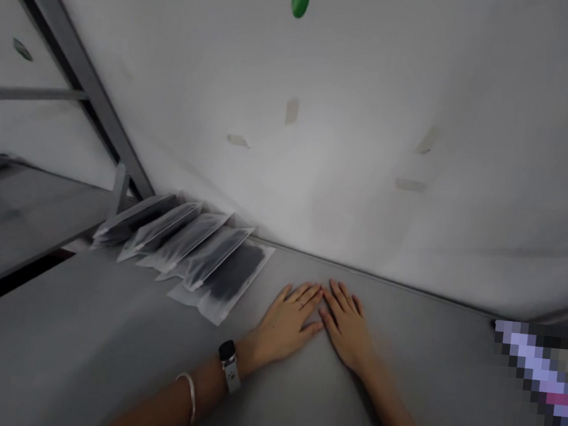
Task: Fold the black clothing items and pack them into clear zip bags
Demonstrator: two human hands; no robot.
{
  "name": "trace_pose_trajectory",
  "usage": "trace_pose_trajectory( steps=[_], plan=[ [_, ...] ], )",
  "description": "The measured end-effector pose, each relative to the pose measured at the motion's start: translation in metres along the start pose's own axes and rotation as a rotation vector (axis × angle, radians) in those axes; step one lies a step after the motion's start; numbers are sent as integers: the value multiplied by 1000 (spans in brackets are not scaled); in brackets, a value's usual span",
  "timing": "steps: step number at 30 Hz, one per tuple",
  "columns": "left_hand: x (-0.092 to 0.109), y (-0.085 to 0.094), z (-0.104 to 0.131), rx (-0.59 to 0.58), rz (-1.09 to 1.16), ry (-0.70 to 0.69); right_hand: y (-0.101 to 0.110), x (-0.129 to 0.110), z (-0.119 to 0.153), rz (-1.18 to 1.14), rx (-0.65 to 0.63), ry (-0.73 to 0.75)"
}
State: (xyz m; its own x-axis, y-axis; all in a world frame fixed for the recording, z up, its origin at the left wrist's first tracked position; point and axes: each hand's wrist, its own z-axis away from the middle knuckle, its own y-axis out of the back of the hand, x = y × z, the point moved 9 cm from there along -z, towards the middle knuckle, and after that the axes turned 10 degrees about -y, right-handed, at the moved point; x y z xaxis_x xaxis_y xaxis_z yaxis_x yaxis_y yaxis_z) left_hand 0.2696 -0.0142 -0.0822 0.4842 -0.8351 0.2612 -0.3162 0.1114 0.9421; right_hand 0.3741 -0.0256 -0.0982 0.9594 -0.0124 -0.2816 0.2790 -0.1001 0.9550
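At ten o'clock from nearer left hand (280, 328), farther from right hand (350, 333), both with fingers parted, see end plastic bag (237, 277) slanting toward one o'clock.

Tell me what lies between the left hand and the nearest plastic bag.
Just a narrow strip of grey tabletop separates the left hand from the nearest plastic bag, as the head view shows.

The left arm (207, 383) wears a silvery bangle (192, 398), black-faced watch (226, 351) with grey paw-print band (232, 375), and thin ring (300, 302)
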Motion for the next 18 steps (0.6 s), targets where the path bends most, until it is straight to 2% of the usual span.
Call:
trace_pose_trajectory(
  steps=[18],
  plan=[
    [-3, -2, -2, -29, -41, 42, 1, -6, 4, 79, -41, 48]
  ],
)
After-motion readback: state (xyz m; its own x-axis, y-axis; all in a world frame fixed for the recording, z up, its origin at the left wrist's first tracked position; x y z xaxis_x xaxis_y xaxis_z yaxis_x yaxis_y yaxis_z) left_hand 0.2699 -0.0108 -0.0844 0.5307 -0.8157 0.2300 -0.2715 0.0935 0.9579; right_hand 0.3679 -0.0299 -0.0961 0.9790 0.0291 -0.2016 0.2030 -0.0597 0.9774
